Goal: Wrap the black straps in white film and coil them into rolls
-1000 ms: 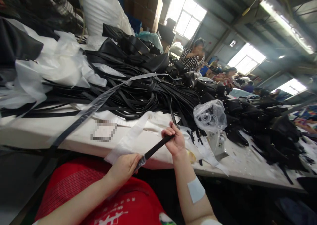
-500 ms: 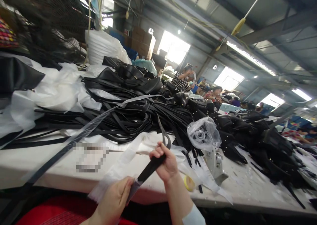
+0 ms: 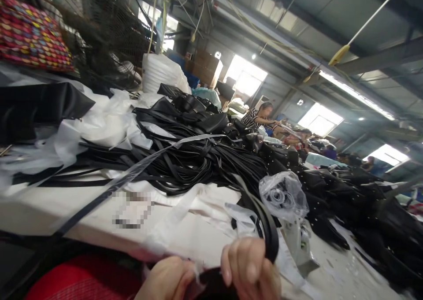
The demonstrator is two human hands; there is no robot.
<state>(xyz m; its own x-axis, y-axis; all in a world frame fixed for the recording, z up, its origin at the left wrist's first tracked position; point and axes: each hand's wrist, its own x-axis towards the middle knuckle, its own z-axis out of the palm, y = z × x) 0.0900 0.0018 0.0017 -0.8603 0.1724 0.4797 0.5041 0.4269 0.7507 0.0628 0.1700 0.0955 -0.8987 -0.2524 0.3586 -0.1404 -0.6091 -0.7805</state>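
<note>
Low at the front of the table, my right hand (image 3: pixel 249 267) is closed around a black strap (image 3: pixel 270 229). The strap loops up over the hand and runs back toward the heap of black straps (image 3: pixel 198 159). My left hand (image 3: pixel 168 279) is closed at the bottom edge, just left of the right one, pinching a piece of clear plastic film (image 3: pixel 199 275) beside the dark strap end. The lower parts of both hands are cut off by the frame.
White table (image 3: pixel 109 229) with a blurred flat item (image 3: pixel 134 209), a clear bag of rings (image 3: pixel 280 196) and a metal device (image 3: pixel 299 242) at right. Black bags (image 3: pixel 330 194) lie further right; crumpled plastic (image 3: pixel 102 119) at left. A person in stripes (image 3: pixel 261 115) is behind.
Both hands have moved down and to the right, closer to the body, with the strap drawn along. The view has turned left. The person in stripes now leans with arms stretched out.
</note>
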